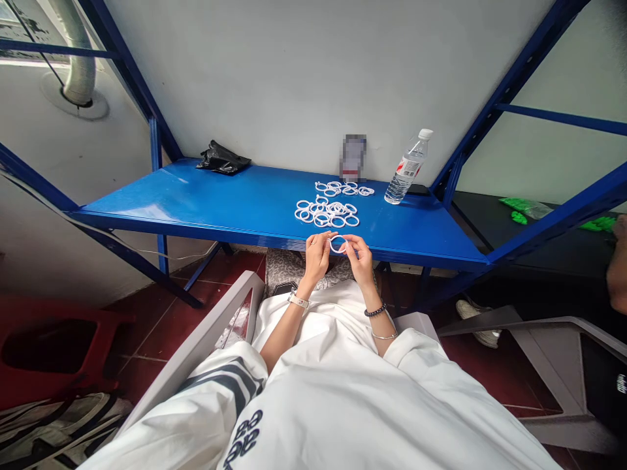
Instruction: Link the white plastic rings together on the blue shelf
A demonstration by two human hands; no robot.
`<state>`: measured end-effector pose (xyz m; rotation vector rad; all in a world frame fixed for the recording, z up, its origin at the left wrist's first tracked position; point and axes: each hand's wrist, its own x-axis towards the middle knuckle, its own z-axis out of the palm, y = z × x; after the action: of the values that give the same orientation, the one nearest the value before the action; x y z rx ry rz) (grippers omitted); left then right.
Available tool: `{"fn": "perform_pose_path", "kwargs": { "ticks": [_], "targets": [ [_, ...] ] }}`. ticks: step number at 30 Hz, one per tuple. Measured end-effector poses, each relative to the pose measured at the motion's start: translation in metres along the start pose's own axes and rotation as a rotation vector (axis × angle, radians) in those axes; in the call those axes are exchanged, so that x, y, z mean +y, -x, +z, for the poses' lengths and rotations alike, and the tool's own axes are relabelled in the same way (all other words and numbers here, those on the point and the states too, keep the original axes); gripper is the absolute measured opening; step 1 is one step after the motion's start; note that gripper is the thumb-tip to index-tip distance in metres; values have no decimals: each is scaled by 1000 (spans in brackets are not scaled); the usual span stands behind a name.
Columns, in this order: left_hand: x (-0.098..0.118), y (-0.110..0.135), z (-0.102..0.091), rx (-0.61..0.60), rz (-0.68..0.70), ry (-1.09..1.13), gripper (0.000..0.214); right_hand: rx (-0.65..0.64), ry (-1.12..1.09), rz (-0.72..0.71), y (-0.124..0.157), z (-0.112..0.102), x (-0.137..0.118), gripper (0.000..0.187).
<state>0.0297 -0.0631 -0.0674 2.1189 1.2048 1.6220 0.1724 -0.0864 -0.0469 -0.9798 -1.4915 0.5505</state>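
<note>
A white ring point(337, 250) is held between my two hands at the front edge of the blue table point(235, 202). My left hand point(317, 253) pinches its left side, fingers closed. On the ring's right side, the thumb and fingers of my right hand point(360, 257) are closed too. Just beyond my hands lies a heap of similar white rings point(327, 212), some with small knobs. Behind that heap is a smaller group of white rings point(349, 189).
A clear water bottle point(407, 168) with a white cap stands at the right rear. A blurred upright object point(353, 158) leans near the wall. A crumpled black bag point(223, 158) lies at the left rear. Green items point(526, 209) and another person's arm point(618, 267) are at far right.
</note>
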Motion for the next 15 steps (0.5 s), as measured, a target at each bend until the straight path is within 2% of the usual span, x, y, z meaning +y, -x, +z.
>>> {"fn": "perform_pose_path", "kwargs": {
  "ticks": [10,15],
  "targets": [
    [-5,1,4,46,-30,-22,65,13,21,-12,0,0,0,41],
    [-3,0,3,20,-17,-31,68,11,-30,3,0,2,-1,41]
  ]
}}
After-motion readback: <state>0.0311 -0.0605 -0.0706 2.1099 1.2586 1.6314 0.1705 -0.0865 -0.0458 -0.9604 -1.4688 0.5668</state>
